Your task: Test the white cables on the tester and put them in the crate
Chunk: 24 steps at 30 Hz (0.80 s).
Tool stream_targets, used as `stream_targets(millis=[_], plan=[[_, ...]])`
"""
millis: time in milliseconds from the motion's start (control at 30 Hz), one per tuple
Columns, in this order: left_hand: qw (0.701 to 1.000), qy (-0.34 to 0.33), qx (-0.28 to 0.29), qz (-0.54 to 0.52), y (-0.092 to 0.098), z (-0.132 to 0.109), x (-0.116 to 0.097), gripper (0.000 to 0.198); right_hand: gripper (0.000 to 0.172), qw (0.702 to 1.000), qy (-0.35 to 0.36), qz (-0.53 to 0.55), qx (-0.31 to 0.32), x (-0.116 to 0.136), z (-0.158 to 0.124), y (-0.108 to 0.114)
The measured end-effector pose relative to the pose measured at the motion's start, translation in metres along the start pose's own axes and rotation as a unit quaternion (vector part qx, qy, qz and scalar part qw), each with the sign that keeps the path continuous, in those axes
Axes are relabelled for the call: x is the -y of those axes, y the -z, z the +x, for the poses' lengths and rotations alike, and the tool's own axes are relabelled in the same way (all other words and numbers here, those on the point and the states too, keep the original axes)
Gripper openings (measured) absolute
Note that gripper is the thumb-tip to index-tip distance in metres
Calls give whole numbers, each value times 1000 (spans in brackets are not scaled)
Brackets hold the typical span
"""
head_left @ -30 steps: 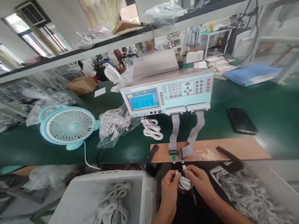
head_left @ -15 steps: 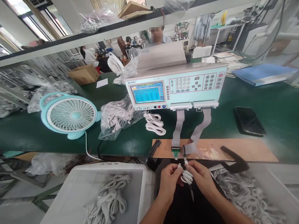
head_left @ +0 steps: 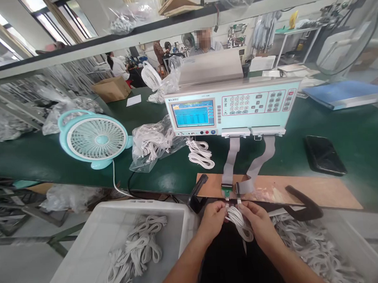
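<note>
Between my hands hangs a coiled white cable [head_left: 238, 222]. My left hand [head_left: 214, 216] pinches one end of it, close below a small green circuit board [head_left: 227, 194] with a metal plug. My right hand [head_left: 257, 217] grips the other end at the second black connector [head_left: 238, 190]; whether that plug is fully seated I cannot tell. Grey ribbon cables [head_left: 230, 162] run from both connectors up to a tester [head_left: 232, 109] with a lit blue screen.
A white bin [head_left: 184, 231] with bundled cables stands at left; more cable bundles [head_left: 310, 245] lie at right. Black clamps [head_left: 303, 203] hold a wooden board [head_left: 326, 188] on the green table's edge. A fan [head_left: 94, 138], bagged cables [head_left: 153, 143], a phone [head_left: 324, 154] and a blue folder [head_left: 346, 93] lie around. A person sits beyond.
The camera view has shifted, so the scene sits slightly further right. The cable coil now hangs lower and shows more of its loops. My left hand's cable end is closer to the green board.
</note>
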<state>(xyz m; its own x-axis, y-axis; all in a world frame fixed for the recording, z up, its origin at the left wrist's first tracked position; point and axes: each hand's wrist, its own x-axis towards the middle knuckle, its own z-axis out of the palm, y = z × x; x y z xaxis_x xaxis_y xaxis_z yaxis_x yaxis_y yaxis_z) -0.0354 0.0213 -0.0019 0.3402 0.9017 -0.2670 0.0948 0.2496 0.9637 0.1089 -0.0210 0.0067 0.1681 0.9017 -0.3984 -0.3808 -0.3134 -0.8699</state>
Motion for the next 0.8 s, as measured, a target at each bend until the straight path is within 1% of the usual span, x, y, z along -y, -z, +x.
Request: stream_targets(millis=[100,233,333,433,500,600,667,733,800], plan=[[999,-16,-47,-23,-6,0,3,22,37,1000,10,-17,9,-2,1,2],[994,-19,-83,-64,-15,-1,-2,24,36,999,29,-36,23,-1,2,6],[990,-10,-111,-88,-20,-2,-6,25,35,998,29,-43,26,-1,3,8],[979,16,-144,-145,-27,-3,-8,21,34,998,32,-48,40,-3,4,10],[970,28,-155,-184,-32,-4,-9,20,33,997,36,-44,47,-5,5,11],[963,33,-155,-219,-35,-6,-12,23,30,997,45,-40,51,-4,6,12],[963,35,-158,-216,-35,-5,-13,26,31,997,44,-42,55,-2,6,11],[967,33,-168,-187,-35,-4,-12,27,32,997,31,-44,54,1,5,10],[974,32,-172,-144,-34,-4,-9,26,32,998,14,-47,29,2,4,10]])
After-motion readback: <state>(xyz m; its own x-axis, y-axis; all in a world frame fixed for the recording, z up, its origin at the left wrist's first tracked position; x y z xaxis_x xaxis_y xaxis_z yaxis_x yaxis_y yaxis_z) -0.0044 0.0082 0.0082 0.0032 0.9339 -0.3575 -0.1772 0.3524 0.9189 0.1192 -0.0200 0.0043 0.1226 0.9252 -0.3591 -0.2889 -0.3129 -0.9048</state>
